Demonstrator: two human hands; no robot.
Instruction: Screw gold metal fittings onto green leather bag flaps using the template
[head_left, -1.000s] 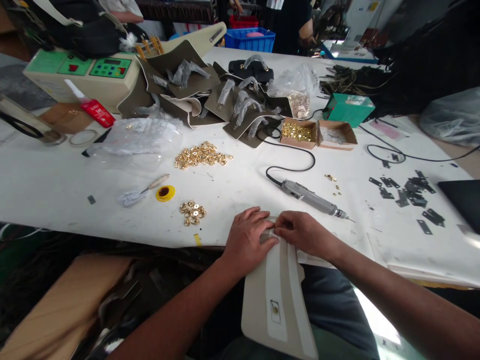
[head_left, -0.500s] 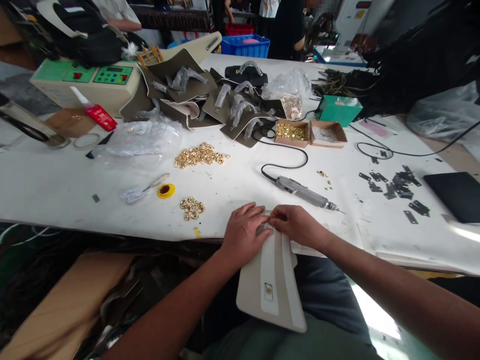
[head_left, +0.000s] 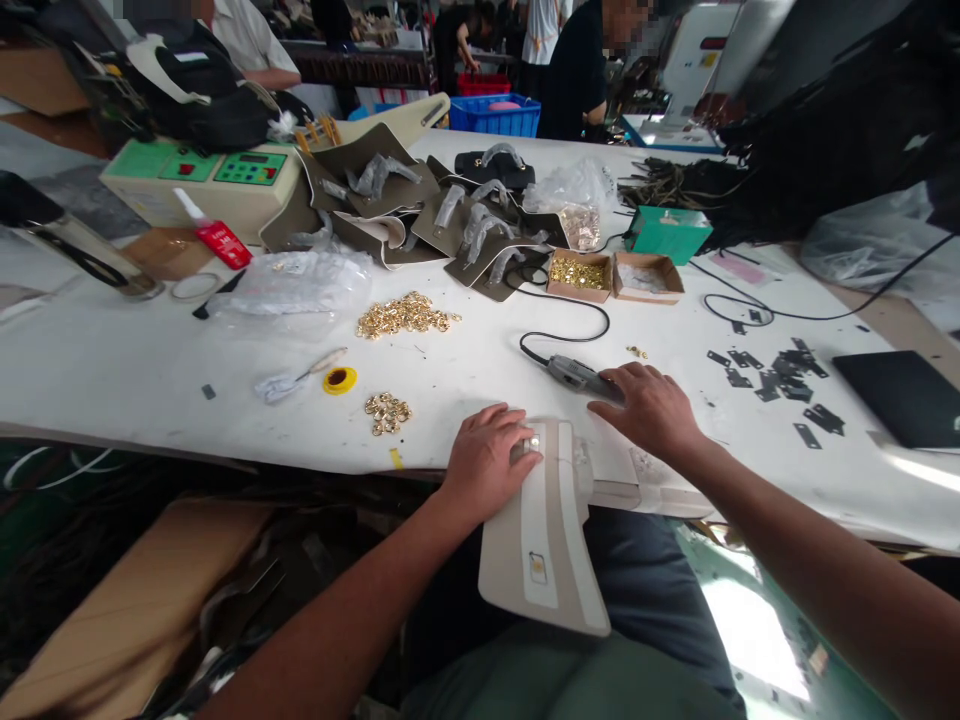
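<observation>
Our left hand lay flat and open, pinning the beige panel at the table edge, while our right hand, at two o'clock, covered the drill, grip unclear; we judged this pick-up needed a firm hold.

Left hand presses down on the top end of the cream panel at the table edge; right hand lies over the grey rotary tool, grip unclear; gold rings heaped near the left hand
</observation>
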